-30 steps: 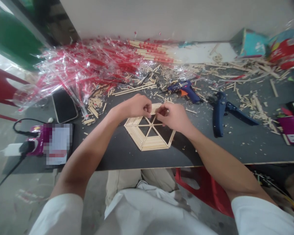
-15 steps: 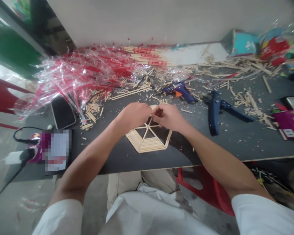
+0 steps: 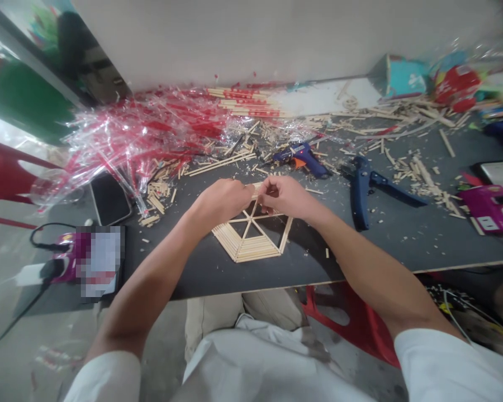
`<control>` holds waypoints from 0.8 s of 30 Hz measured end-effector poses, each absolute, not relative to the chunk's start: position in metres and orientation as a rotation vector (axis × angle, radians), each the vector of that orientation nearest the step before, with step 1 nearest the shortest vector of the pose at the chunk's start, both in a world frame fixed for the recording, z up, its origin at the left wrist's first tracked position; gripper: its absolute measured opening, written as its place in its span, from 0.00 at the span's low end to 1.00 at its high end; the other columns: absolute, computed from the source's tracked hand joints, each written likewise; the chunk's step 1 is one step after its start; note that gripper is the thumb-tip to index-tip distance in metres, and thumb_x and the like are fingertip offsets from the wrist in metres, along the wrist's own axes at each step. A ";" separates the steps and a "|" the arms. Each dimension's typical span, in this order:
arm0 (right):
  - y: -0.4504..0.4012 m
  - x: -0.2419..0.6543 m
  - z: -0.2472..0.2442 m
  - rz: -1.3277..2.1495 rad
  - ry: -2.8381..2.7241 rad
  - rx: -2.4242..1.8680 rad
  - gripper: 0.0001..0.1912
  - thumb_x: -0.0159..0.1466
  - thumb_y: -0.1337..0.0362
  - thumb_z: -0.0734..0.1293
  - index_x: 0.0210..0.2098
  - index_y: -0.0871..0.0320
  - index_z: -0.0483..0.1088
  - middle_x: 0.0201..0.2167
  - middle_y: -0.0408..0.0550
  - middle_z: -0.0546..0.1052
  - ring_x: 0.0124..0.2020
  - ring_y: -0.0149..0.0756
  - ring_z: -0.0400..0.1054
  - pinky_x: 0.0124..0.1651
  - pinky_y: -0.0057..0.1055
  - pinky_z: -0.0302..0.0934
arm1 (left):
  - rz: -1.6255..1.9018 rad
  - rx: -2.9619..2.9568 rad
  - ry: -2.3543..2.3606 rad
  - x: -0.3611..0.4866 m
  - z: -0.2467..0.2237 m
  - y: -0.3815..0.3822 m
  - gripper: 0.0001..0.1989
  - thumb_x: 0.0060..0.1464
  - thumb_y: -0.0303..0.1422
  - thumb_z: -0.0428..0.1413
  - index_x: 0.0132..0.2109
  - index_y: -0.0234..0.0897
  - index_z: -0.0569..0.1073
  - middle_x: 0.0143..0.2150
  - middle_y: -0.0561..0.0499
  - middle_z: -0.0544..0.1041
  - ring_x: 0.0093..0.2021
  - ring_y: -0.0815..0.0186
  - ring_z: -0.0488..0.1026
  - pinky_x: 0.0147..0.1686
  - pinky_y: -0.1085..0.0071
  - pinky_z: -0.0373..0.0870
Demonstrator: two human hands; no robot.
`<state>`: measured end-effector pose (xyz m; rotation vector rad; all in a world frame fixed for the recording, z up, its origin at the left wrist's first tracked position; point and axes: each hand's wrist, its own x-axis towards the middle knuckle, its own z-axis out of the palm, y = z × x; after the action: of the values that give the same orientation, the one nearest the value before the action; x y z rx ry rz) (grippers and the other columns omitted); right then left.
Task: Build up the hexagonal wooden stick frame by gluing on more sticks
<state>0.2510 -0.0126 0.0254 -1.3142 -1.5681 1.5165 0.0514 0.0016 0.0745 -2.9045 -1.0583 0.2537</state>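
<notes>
A many-sided frame of pale wooden sticks [image 3: 257,248] lies flat on the dark table, with spokes meeting at its middle. Rows of sticks fill its near and left sections. My left hand [image 3: 224,200] is closed over the frame's far left part, its fingertips hidden at the far edge. Beside it, my right hand [image 3: 283,196] is closed in a pinch at the far side, thumb against fingers. What lies between the fingers of either hand is too small or hidden to make out.
Behind the frame lies a blue glue gun [image 3: 304,159]; blue cutters [image 3: 362,192] are to its right. Red and clear wrappers [image 3: 151,128] pile at the back left. Phones [image 3: 110,198], purple power strips [image 3: 488,207] and stick scraps lie around the dark table [image 3: 310,268].
The whole view has shifted slightly. My right hand's fingers have changed their bend near the frame's far edge. My left hand stays at the frame.
</notes>
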 end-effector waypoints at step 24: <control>-0.018 0.242 0.024 1.435 -1.497 -1.117 0.08 0.51 0.66 0.74 0.30 0.54 0.72 0.24 0.38 0.77 0.26 0.31 0.75 0.32 0.29 0.72 | -0.332 -2.848 -1.145 0.031 0.028 -0.042 0.18 0.66 0.19 0.46 0.55 0.32 0.76 0.42 0.45 0.85 0.39 0.61 0.84 0.34 0.69 0.75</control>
<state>0.2416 -0.0182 0.0236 -1.1168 -1.4968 1.4346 0.0314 -0.0417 0.0277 -2.8478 -1.1455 -0.3316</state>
